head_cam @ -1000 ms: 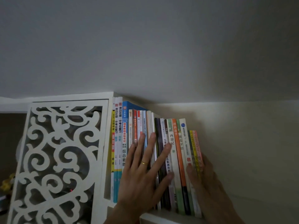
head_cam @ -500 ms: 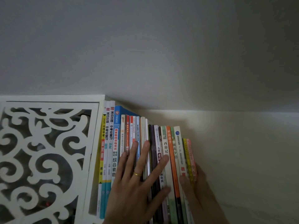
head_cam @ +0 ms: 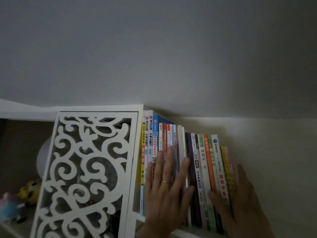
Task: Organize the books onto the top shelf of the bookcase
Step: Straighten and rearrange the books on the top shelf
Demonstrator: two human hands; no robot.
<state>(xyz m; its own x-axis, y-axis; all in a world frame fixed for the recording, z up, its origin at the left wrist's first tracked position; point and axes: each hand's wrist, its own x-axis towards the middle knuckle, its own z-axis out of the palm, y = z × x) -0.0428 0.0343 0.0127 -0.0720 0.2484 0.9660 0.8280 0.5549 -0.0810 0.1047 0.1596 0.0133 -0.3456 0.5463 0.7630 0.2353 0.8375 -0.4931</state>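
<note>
Dim grey ceiling (head_cam: 154, 48) meets a pale wall (head_cam: 274, 152).

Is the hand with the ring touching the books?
Touching. The head view shows the left hand lying flat, fingers spread, against the books' spines.

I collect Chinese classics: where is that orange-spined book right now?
In the head view the orange-spined book stands upright right of centre in the row, between a white spine and a green one, above the right hand.
</note>
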